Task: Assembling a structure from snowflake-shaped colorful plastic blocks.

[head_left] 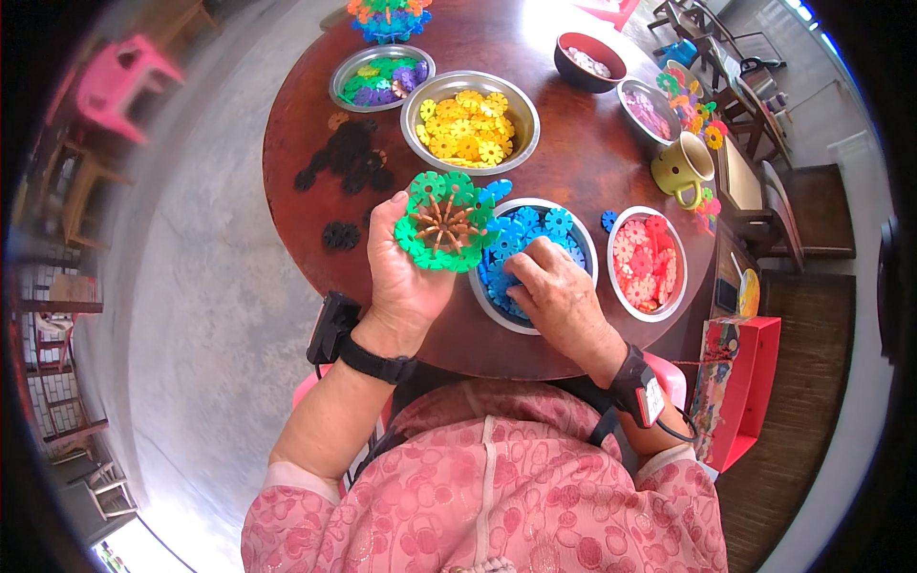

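Note:
In my left hand point(411, 277) is a bowl-shaped build of interlocking plastic snowflake discs point(432, 250), green round the outside with brown pieces fanning out inside. A few blue discs point(497, 191) show at its right edge; whether they are joined to it I cannot tell. My right hand point(557, 286) is over a metal bowl point(590, 244) of loose blue discs point(557, 224). Its fingers are curled down among them, and the fingertips are partly hidden, so what they pinch does not show.
On the round brown table point(306, 201) stand bowls of yellow discs point(465, 124), green and purple discs point(382, 81), red discs point(645, 258), pink discs point(647, 110) and white discs point(586, 62). Black discs point(349, 158) lie loose at left. A yellow mug point(682, 167) stands at right.

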The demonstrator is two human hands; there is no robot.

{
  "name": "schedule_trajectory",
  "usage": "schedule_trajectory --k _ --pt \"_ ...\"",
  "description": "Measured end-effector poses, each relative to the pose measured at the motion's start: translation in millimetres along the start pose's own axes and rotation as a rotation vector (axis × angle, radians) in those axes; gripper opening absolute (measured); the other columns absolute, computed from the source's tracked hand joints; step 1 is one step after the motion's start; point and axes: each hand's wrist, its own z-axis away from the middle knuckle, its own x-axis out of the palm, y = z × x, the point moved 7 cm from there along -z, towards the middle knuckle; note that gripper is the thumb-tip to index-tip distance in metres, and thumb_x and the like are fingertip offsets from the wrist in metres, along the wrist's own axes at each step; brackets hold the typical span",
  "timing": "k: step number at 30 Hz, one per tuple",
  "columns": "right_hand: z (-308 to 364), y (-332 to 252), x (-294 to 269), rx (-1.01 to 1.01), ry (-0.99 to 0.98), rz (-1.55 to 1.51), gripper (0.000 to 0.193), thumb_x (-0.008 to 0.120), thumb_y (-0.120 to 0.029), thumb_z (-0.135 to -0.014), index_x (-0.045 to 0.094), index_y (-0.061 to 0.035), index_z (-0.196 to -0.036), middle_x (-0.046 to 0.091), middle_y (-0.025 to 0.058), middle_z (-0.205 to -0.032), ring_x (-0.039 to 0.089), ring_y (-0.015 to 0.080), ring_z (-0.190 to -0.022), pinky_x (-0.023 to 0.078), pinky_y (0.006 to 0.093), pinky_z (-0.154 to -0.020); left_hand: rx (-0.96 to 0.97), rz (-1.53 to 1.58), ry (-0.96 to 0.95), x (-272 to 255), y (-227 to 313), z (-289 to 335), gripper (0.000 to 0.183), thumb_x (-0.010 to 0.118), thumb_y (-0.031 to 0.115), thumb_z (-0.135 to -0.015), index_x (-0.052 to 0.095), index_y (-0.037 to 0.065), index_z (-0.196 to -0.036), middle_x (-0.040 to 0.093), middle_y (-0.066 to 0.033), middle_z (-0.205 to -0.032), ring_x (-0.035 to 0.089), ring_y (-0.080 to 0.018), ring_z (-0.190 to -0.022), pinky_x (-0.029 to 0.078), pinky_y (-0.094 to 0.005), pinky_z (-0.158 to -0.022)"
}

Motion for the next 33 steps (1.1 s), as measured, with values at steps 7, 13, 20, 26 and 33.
schedule_trajectory --k 7,13,20,26,33 --pt "14 15 -16 0.109 0.048 -0.264 0.017 0.065 -0.006 -0.078 0.051 -0.0036 -0.089 0.054 0.0151 -0.082 0.056 0.0344 -0.079 0.046 0.0423 -0.069 0.019 -0.081 -0.019 0 -5 1 0.037 0.053 0.033 -0.089 0.057 0.006 -0.114 0.064 -0.0126 -0.112 0.061 -0.0279 -0.103 0.047 -0.0443 -0.093" --pt "21 4 -32 0.139 0.154 -0.338 0.015 0.067 -0.006 -0.08 0.054 -0.0025 -0.086 0.057 0.0131 -0.075 0.059 0.0321 -0.068 0.047 0.0383 -0.059 0.034 -0.178 -0.013 10 -18 10 0.04 0.055 0.027 -0.089 0.05 0.005 -0.122 0.059 -0.0126 -0.117 0.058 -0.0247 -0.107 0.046 -0.0409 -0.095" --pt "22 -1 -43 0.101 0.238 -0.324 0.016 0.069 -0.005 -0.078 0.057 -0.0026 -0.089 0.059 0.0125 -0.077 0.061 0.0297 -0.068 0.048 0.0363 -0.059 0.042 -0.283 -0.063 14 -25 15 0.055 0.054 0.032 -0.087 0.043 0.004 -0.132 0.056 -0.0128 -0.124 0.055 -0.0255 -0.114 0.042 -0.0413 -0.1" --pt "26 8 -47 0.19 0.245 -0.345 0.017 0.07 -0.004 -0.077 0.057 -0.0035 -0.089 0.057 0.0105 -0.073 0.06 0.0265 -0.064 0.048 0.0338 -0.057 -0.001 -0.325 -0.151 31 -31 18 0.05 0.056 0.016 -0.083 0.042 0.003 -0.128 0.056 -0.0132 -0.118 0.058 -0.0246 -0.108 0.049 -0.0415 -0.095" --pt "25 -1 -47 0.116 0.255 -0.316 0.019 0.071 -0.004 -0.076 0.056 -0.0041 -0.088 0.057 0.0098 -0.074 0.059 0.0255 -0.062 0.046 0.0335 -0.054 0.136 -0.332 -0.15 33 -17 18 0.053 0.055 0.009 -0.076 0.041 0.002 -0.127 0.056 -0.0153 -0.12 0.058 -0.0258 -0.11 0.047 -0.0412 -0.097"
